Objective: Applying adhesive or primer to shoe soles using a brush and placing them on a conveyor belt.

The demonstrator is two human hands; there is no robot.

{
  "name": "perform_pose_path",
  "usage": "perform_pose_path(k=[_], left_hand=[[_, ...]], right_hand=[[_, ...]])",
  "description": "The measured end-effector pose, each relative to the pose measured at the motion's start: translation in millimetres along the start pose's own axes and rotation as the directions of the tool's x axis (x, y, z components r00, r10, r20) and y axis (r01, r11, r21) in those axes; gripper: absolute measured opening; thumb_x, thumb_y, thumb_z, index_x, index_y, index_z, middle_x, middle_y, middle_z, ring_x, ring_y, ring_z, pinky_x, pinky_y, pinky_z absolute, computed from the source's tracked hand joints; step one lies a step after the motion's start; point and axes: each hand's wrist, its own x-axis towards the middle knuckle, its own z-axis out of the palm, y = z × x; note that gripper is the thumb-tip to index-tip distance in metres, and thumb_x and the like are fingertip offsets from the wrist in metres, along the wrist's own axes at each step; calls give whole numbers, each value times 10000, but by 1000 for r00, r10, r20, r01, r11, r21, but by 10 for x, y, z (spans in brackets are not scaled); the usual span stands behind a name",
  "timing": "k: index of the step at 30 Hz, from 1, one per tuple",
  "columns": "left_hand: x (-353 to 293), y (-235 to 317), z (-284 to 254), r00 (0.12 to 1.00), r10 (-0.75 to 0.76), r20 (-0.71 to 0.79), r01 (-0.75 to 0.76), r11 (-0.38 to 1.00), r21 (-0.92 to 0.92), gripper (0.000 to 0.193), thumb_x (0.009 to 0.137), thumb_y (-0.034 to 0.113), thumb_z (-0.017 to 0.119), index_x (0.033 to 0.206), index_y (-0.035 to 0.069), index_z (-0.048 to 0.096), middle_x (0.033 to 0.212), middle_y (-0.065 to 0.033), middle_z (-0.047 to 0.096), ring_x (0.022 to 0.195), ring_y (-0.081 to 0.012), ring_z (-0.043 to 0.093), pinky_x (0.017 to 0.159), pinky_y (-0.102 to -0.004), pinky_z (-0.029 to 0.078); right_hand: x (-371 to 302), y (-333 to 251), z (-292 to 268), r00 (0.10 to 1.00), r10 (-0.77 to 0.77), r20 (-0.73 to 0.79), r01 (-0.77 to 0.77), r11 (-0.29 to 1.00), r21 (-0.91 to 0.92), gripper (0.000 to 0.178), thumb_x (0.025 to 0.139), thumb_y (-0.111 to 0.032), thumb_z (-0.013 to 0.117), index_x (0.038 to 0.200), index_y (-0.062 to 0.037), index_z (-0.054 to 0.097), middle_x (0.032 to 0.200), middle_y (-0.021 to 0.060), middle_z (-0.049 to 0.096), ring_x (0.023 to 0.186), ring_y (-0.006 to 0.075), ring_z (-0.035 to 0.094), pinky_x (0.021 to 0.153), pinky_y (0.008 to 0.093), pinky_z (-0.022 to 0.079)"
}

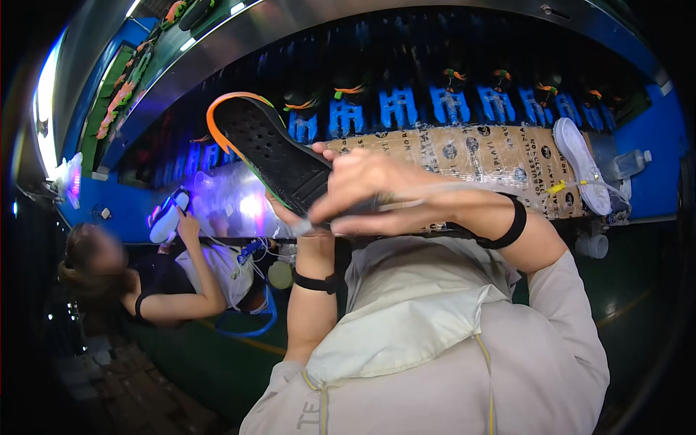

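A black shoe sole (268, 145) with an orange and green rim is held tilted above the workbench, its dotted face toward me. My left hand (281, 212) grips it from behind, with the thumb side showing at the near edge and fingertips at the far edge. Across one end of the sole lies my right hand (377, 181), its fingers curled and blurred by motion. Something small and greyish shows by its fingertips, too smeared to name. The right palm and whatever it may hold are hidden.
Printed brown cardboard (464, 156) covers the bench. To the right lie a white sole (580, 163) and a clear bottle (632, 164). Behind the bench, blue racks (399, 109) carry colourful shoe parts. On the left a co-worker (181, 286) holds another white sole (168, 217) under purple light.
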Motion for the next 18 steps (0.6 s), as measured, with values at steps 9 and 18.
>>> perform_pose_path(k=[9,18], left_hand=[[237,342,199,973,-24,230,50,993,-106,851,919,706,605,1489,82,510,1384,-203,573,1240,-355,575,1060,-570,502],[383,583,329,928,-65,366,68,998,4,857,903,633,702,1504,64,482,1394,-205,525,1264,-343,522,1069,-559,481]], right_hand=[[37,-176,-186,993,96,67,-105,985,136,306,870,-161,809,1171,-124,768,847,29,659,886,252,608,825,416,442],[50,-277,-293,954,256,153,-259,966,0,232,906,-188,780,1125,-113,774,951,58,742,1014,261,658,897,425,454]])
